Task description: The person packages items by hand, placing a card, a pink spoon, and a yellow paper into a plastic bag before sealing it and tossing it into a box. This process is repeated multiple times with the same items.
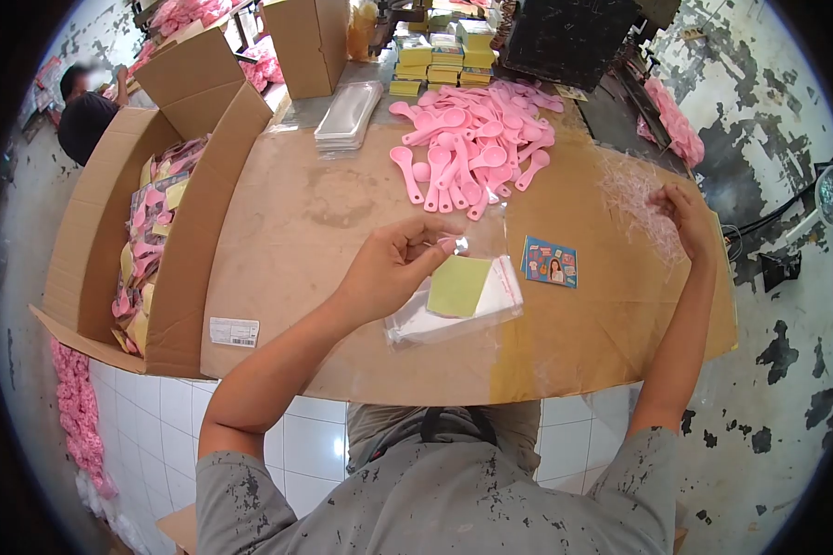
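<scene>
My left hand [400, 264] is closed in a pinch on the edge of a clear plastic bag [481, 233], which is hard to trace against the table. Just below my fingertips a yellow-green card [459, 287] lies over a stack of clear plastic bags [504, 294]; whether it is inside the held bag I cannot tell. Right of the stack are small blue printed cards [551, 263]. Over at the right, my right hand [683, 218] hovers at a heap of thin clear plastic strips [643, 208], fingers curled; what they hold, if anything, cannot be made out.
Beyond my hands lies a pile of pink spoons [477, 139]. Wrapped clear trays or bags [349, 116] and stacks of yellow cards [444, 57] stand behind. An open carton [190, 277] at the left holds filled packs. A person [85, 120] is at the far left.
</scene>
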A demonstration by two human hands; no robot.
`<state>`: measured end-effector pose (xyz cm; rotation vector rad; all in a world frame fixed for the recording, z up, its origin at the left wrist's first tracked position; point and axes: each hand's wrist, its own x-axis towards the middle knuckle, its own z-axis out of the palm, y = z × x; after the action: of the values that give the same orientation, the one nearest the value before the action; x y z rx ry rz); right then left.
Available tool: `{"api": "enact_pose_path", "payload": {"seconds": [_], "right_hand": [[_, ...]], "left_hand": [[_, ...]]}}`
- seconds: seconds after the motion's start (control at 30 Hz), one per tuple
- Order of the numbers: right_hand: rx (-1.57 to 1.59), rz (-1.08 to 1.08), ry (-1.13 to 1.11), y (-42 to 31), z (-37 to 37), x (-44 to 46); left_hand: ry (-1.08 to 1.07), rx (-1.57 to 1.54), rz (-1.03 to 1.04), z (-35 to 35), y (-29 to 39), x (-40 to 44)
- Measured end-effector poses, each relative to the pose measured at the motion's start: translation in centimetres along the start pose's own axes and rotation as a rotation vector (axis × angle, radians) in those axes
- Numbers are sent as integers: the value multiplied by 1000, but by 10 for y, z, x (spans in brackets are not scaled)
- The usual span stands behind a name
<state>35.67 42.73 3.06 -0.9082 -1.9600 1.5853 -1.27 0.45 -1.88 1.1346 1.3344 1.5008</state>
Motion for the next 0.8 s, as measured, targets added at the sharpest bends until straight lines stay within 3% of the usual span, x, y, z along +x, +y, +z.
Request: {"api": "enact_pose_path", "payload": {"seconds": [0.17,0.23,0.3,0.4,0.5,0.6,0.7,0.8], "right_hand": [[-1064,-255,391,22,-4,-9],[-1109,-242,400,6,5,-7],[-768,-104,278,-21,14,-10],[-524,-139,383,-21,35,-4],[-914,-689,320,-46,125,-25],[-748,-619,45,-74,187,-48],[-485,-284,-197,-83,156,-38],[332,-243,-400,-37,62,21]], "left_hand": [[27,-2,29,2,6,0],[21,-12,3,1,5,1],[8,-7,-29,1,4,1],[11,12,-53,-1,5,2],[34,-6,-53,0,5,1],[31,-35,-34,0,-1,3],[40,-36,2,-1,-1,2],[50,-19,15,-2,0,1]]}}
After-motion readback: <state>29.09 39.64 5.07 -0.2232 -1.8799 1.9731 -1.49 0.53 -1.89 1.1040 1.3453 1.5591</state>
